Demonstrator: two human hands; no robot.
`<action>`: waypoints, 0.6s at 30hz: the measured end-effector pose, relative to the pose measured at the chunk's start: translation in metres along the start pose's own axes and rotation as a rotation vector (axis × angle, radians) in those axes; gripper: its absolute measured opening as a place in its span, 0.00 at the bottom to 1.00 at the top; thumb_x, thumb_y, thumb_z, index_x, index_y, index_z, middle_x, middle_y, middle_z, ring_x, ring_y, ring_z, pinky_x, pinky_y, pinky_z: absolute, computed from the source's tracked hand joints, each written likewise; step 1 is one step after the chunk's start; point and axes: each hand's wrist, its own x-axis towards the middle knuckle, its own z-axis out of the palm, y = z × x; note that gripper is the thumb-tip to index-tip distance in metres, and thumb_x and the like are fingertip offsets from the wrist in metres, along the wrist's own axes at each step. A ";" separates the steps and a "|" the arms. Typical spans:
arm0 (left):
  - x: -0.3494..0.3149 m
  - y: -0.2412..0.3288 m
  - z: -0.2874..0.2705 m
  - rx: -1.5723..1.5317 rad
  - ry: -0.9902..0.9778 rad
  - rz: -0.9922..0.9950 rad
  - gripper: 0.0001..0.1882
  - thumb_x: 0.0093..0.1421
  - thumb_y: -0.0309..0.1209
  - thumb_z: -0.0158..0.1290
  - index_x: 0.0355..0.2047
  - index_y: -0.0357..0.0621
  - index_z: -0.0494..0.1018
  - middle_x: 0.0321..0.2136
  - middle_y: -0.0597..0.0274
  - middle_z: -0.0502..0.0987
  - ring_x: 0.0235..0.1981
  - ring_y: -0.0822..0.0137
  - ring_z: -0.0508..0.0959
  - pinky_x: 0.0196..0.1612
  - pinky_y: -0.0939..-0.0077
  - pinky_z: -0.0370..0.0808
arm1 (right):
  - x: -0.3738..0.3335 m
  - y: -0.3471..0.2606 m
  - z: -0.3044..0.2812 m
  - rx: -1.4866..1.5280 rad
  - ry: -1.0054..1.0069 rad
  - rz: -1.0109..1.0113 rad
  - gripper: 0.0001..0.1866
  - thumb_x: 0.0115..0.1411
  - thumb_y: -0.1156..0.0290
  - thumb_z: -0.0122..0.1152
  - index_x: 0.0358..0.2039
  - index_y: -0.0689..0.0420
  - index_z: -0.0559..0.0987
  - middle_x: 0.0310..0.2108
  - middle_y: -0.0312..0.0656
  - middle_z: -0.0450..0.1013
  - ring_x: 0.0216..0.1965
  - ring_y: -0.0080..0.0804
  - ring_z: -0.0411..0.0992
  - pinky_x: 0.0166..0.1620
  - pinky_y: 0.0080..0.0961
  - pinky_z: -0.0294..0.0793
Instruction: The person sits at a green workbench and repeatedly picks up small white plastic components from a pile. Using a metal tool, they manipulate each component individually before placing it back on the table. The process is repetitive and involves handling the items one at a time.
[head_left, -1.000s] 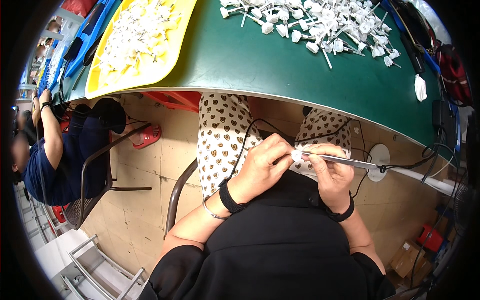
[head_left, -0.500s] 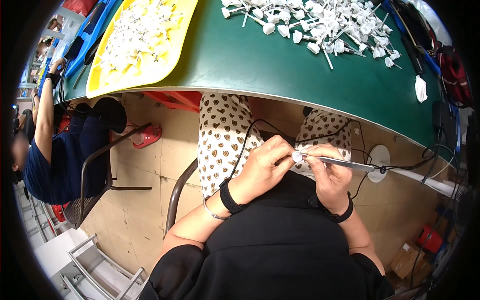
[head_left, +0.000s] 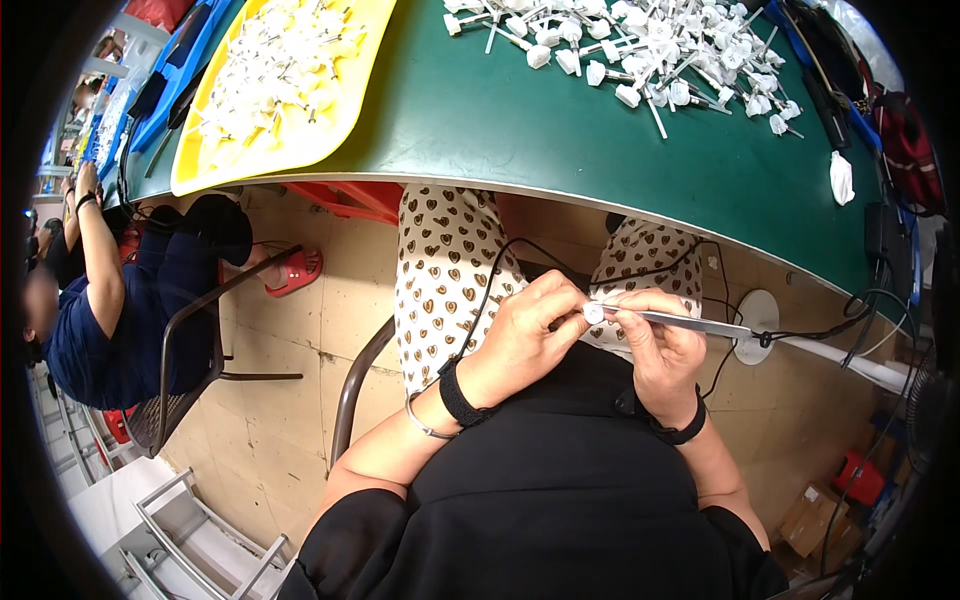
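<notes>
Over my lap, my left hand (head_left: 540, 325) is closed, with thumb and forefinger pinching a small white piece (head_left: 594, 313). It looks like the white-headed pieces on the table; most of it is hidden by my fingers. My right hand (head_left: 665, 345) grips a slim, flat silver metal tool (head_left: 705, 326), perhaps tweezers or a blade. The tool's tip meets the white piece between my two hands, and its other end points right.
A yellow tray (head_left: 335, 150) of small white-headed metal pins stands at the left on the green table (head_left: 480, 135). A loose pile of similar pieces (head_left: 660, 50) lies at the far right. Black cables (head_left: 850, 325) hang at the right. A seated co-worker (head_left: 150, 310) is at the left.
My hands, the white piece and the tool stay almost in place. At the left, the co-worker's hand has shifted left and lower in the picture.
</notes>
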 end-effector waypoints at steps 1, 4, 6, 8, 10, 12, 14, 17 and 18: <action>0.000 0.000 0.000 -0.003 0.000 0.001 0.07 0.56 0.18 0.64 0.35 0.37 0.80 0.30 0.59 0.77 0.30 0.65 0.78 0.31 0.73 0.74 | 0.000 0.000 0.000 -0.001 0.002 0.002 0.04 0.65 0.79 0.64 0.39 0.65 0.82 0.34 0.44 0.80 0.33 0.27 0.77 0.36 0.23 0.77; -0.001 -0.001 0.001 -0.011 -0.003 0.004 0.07 0.56 0.19 0.64 0.35 0.37 0.79 0.29 0.59 0.77 0.30 0.65 0.78 0.31 0.74 0.74 | 0.000 0.000 -0.001 -0.012 -0.005 -0.005 0.04 0.64 0.80 0.64 0.39 0.65 0.82 0.34 0.44 0.80 0.32 0.27 0.77 0.36 0.22 0.77; -0.001 -0.003 0.001 -0.010 -0.011 0.006 0.06 0.57 0.19 0.64 0.35 0.38 0.79 0.29 0.59 0.77 0.30 0.65 0.78 0.31 0.73 0.74 | 0.001 -0.001 -0.002 -0.032 -0.020 -0.018 0.04 0.64 0.80 0.64 0.39 0.65 0.82 0.34 0.44 0.80 0.32 0.27 0.77 0.36 0.22 0.77; 0.000 -0.003 0.001 -0.003 -0.018 0.023 0.06 0.57 0.19 0.63 0.35 0.38 0.79 0.29 0.59 0.77 0.30 0.64 0.78 0.31 0.73 0.74 | 0.002 -0.002 -0.003 -0.052 -0.035 -0.038 0.04 0.64 0.80 0.64 0.39 0.65 0.82 0.34 0.44 0.80 0.33 0.28 0.77 0.36 0.23 0.77; 0.000 -0.002 0.001 0.000 -0.020 0.027 0.06 0.57 0.19 0.63 0.35 0.38 0.79 0.29 0.59 0.77 0.30 0.64 0.78 0.32 0.73 0.74 | 0.003 -0.002 -0.003 -0.071 -0.051 -0.065 0.03 0.64 0.80 0.64 0.38 0.65 0.81 0.34 0.44 0.80 0.33 0.30 0.78 0.36 0.24 0.77; -0.001 -0.002 0.001 -0.003 -0.018 0.020 0.06 0.58 0.19 0.63 0.35 0.38 0.80 0.29 0.59 0.77 0.31 0.64 0.79 0.32 0.73 0.75 | 0.005 -0.003 -0.004 -0.095 -0.069 -0.088 0.03 0.63 0.80 0.64 0.38 0.64 0.81 0.35 0.44 0.80 0.34 0.33 0.78 0.37 0.26 0.78; -0.001 -0.001 0.002 -0.022 -0.011 0.026 0.05 0.58 0.20 0.61 0.35 0.39 0.78 0.30 0.58 0.75 0.30 0.60 0.78 0.32 0.69 0.75 | 0.006 -0.003 -0.004 -0.121 -0.086 -0.115 0.04 0.63 0.80 0.65 0.38 0.64 0.81 0.35 0.44 0.80 0.35 0.36 0.78 0.38 0.29 0.78; -0.001 -0.001 0.001 -0.016 -0.013 0.039 0.05 0.58 0.20 0.59 0.36 0.40 0.78 0.30 0.58 0.74 0.30 0.57 0.79 0.32 0.67 0.76 | 0.007 -0.002 -0.005 -0.156 -0.107 -0.170 0.04 0.62 0.79 0.65 0.38 0.64 0.81 0.34 0.45 0.81 0.35 0.39 0.78 0.39 0.31 0.79; -0.001 -0.002 0.001 -0.008 -0.017 0.044 0.06 0.58 0.20 0.59 0.36 0.40 0.78 0.30 0.58 0.75 0.30 0.57 0.79 0.32 0.67 0.76 | 0.008 -0.002 -0.005 -0.165 -0.112 -0.191 0.04 0.62 0.79 0.65 0.38 0.63 0.81 0.34 0.45 0.81 0.35 0.40 0.78 0.40 0.32 0.79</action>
